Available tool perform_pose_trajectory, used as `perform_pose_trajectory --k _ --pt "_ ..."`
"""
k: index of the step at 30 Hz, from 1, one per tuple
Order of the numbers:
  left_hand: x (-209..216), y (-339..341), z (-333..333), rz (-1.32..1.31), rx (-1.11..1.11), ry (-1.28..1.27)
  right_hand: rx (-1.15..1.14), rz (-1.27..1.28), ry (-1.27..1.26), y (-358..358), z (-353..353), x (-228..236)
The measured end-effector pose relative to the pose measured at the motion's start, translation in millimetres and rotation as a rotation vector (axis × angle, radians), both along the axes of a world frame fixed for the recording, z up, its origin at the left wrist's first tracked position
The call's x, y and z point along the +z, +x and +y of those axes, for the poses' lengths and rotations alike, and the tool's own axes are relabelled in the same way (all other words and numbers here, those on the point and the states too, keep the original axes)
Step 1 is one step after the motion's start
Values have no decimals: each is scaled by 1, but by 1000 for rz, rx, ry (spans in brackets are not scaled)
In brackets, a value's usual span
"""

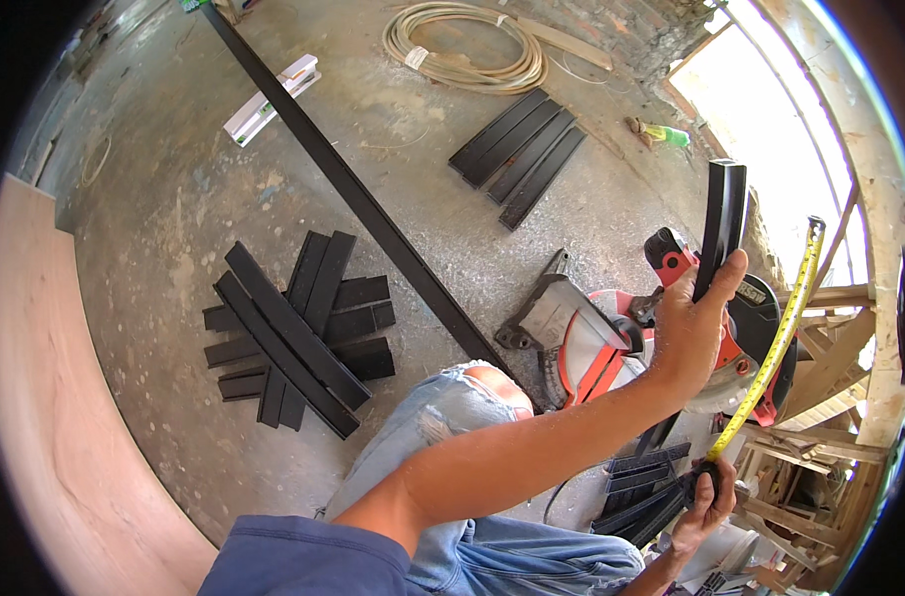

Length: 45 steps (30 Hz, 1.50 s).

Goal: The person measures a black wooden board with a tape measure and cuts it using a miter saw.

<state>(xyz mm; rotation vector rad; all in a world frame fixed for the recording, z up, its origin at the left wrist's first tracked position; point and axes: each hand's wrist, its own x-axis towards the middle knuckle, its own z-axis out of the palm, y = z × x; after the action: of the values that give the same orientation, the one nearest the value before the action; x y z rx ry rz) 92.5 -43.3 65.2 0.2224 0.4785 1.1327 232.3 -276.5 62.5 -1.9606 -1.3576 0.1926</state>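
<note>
My left hand (696, 323) is closed around a short black channel profile (722, 214), holding it upright above the saw. In my right hand (705, 512), lower down, sits a tape measure (707, 477). Its yellow blade (770, 363) is pulled out and rises past the profile's right side, apart from it. Beneath my left hand stands a red, grey and black miter saw (596, 348), partly hidden by my hand and forearm. A long black bar (358, 194) lies across the floor, its near end by the saw and my knee.
Crossed black profile pieces (298, 338) are piled at left; several more (522, 149) lie beyond the saw, and others (646, 487) near my right arm. A coiled hose (462, 45), a green bottle (666, 134), a wooden panel (65, 397) and scrap timber (820, 382) surround the area.
</note>
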Motion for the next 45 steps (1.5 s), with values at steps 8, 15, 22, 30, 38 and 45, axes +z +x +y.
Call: perform_pose_trajectory --k 8,15,22,30,38,45 --pt "-8 12 -8 -16 -68 -27 30 69 52 3 1 -4" --pt "-12 14 -5 71 -36 25 109 -61 -16 11 9 -5" --pt "-13 17 -6 37 -66 22 52 4 5 7 10 -9" --pt "-13 -2 -5 -54 -103 15 124 35 -10 1 9 -10" --pt "2 -14 8 -365 -93 -191 135 -12 -25 -14 31 10" --pt "-11 -17 12 -190 -144 75 300 22 -52 -18 53 20"
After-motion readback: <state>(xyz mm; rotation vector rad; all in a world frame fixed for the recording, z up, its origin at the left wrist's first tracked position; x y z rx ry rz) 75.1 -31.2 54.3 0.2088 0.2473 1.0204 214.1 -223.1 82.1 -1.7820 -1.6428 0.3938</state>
